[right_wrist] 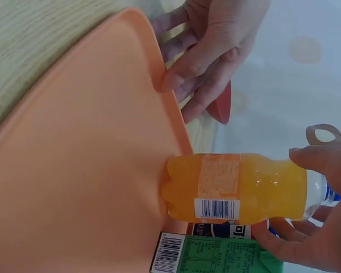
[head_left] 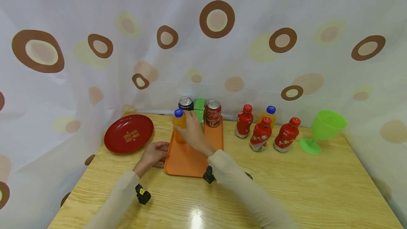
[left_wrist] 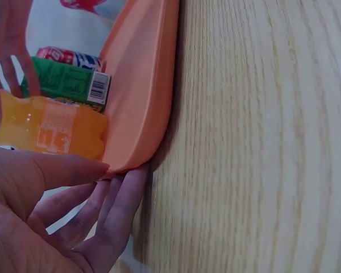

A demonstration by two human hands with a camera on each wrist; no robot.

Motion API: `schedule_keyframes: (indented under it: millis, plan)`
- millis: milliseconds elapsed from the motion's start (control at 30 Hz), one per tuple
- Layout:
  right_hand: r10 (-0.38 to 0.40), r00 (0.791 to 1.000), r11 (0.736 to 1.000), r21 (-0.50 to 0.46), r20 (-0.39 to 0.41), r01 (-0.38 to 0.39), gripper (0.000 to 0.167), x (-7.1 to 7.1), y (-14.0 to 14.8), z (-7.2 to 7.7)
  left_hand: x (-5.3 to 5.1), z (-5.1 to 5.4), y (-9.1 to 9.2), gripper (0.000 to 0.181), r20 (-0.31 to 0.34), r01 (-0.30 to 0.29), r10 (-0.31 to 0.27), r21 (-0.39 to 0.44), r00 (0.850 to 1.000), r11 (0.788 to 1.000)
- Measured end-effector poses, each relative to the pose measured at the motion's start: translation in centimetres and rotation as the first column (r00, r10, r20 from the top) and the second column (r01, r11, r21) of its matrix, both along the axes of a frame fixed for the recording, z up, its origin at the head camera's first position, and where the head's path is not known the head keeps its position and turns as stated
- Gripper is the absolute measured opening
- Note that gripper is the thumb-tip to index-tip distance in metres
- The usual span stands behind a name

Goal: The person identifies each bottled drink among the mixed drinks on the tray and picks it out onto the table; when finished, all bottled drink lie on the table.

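Note:
An orange tray [head_left: 187,162] lies on the table, and my left hand [head_left: 154,154] holds its left edge. In the left wrist view the thumb presses on the rim while the other fingers lie along the outside. My right hand [head_left: 195,133] grips an orange drink bottle [right_wrist: 221,187] with a blue cap around its neck. The bottle stands upright at the tray's left side. Beside it at the tray's back are green cartons [head_left: 199,105], a black can [head_left: 186,103] and a red cola can [head_left: 213,114]. My right hand partly covers the cartons.
A red plate [head_left: 128,133] lies left of the tray. To the right stand three red bottles [head_left: 260,135], with another orange drink bottle [head_left: 271,112] behind them. A green goblet [head_left: 327,125] is at the far right. A patterned curtain [head_left: 190,45] hangs behind the table.

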State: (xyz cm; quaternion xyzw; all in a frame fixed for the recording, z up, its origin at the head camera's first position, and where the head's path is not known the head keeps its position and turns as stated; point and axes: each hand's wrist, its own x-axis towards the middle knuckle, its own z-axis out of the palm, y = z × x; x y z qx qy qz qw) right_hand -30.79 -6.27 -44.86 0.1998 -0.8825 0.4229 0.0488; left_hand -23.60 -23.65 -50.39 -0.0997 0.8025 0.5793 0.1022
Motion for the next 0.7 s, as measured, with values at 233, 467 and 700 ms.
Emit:
schedule_keyframes:
  millis: [233,467,700]
  plan:
    - [0.034,0.999,0.996,-0.085,0.042,-0.030,0.070,1.0,0.1,-0.6,0.0,0.2,-0.2,0.049,0.023,0.018,-0.018,-0.007,1.000,1.000]
    - [0.141,0.989,0.982,-0.132,0.045,-0.134,0.065,1.5,1.3,-1.0,0.2,0.2,-0.4,0.049,0.010,0.013,-0.013,-0.020,1.000,1.000]
    - [0.135,0.988,0.964,-0.241,0.076,-0.113,0.067,2.8,3.3,-1.3,0.1,0.1,-0.1,0.050,0.008,0.023,-0.023,-0.008,1.000,1.000]
